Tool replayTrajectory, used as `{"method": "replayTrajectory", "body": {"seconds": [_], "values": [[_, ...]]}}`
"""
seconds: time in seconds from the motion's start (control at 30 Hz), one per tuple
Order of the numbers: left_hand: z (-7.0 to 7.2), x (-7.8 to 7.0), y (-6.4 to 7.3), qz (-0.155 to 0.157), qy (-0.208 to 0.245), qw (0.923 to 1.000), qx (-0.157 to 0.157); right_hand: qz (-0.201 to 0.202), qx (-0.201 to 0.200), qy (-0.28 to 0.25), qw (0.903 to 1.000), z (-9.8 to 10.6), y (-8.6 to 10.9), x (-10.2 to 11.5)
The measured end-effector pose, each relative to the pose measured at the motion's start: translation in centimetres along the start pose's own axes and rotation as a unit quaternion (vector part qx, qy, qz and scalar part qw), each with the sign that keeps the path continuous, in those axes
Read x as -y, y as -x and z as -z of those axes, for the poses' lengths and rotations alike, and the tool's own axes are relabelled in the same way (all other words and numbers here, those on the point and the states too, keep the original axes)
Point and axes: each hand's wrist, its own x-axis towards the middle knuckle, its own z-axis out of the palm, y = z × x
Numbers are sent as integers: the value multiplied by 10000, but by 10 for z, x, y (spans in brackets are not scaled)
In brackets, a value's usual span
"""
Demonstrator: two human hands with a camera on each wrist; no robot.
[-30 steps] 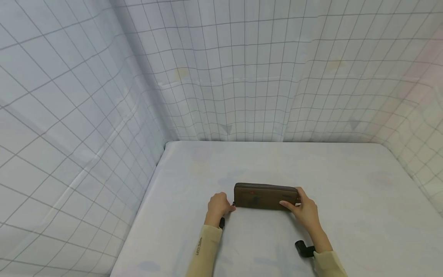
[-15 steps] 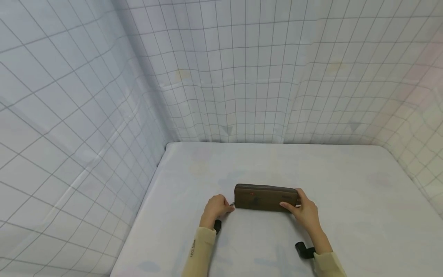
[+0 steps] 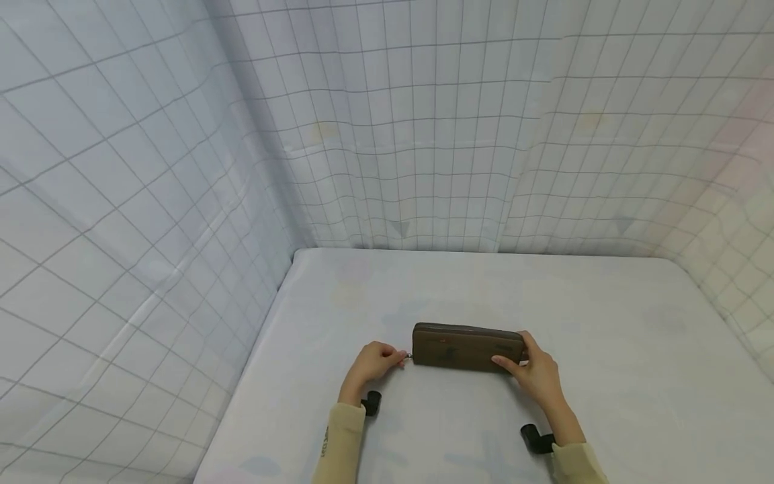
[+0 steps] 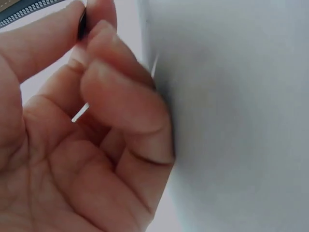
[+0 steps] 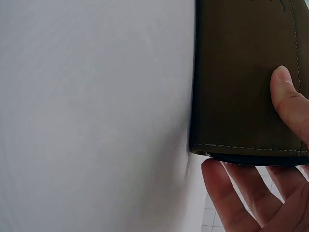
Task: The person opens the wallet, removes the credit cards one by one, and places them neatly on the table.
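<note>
A long brown zip-around wallet stands on its long edge on the white table, its zipper side along the top. At its lower left corner my left hand pinches the small zipper pull between thumb and forefinger. A stretch of the zipper teeth shows in the left wrist view's upper corner. My right hand grips the wallet's right end, with the thumb flat on the near face and the fingers around the end.
A white cloth covers the table. Grid-patterned white curtains hang behind it and along both sides. A black wrist camera sits at the left wrist, and another black camera at the right.
My left hand has shifted slightly left and its wrist has swung outward, with the zipper pull still pinched. The right hand keeps its grip, and the wallet stays nearly in place.
</note>
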Motion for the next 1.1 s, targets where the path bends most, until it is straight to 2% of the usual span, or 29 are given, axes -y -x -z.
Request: {"method": "replayTrajectory", "body": {"seconds": [0.17,0.37,0.67,0.9,1.0,1.1], "values": [[-4,1,1,-72,280,9995,-115,50,-12,67,10000,1,1,0],[-7,1,3,-8,891,9955,-307,164,-21,227,9996,2,1,3],[-7,-5,4,99,1526,9868,-541,-7,78,430,9990,3,0,2],[-8,-9,2,190,1768,9818,-661,-300,373,370,9982,4,-1,2],[-6,-14,3,184,2001,9775,-637,-447,526,304,9972,3,-2,2],[1,-27,9,127,2345,9704,-564,-538,641,228,9962,4,-1,2]]}}
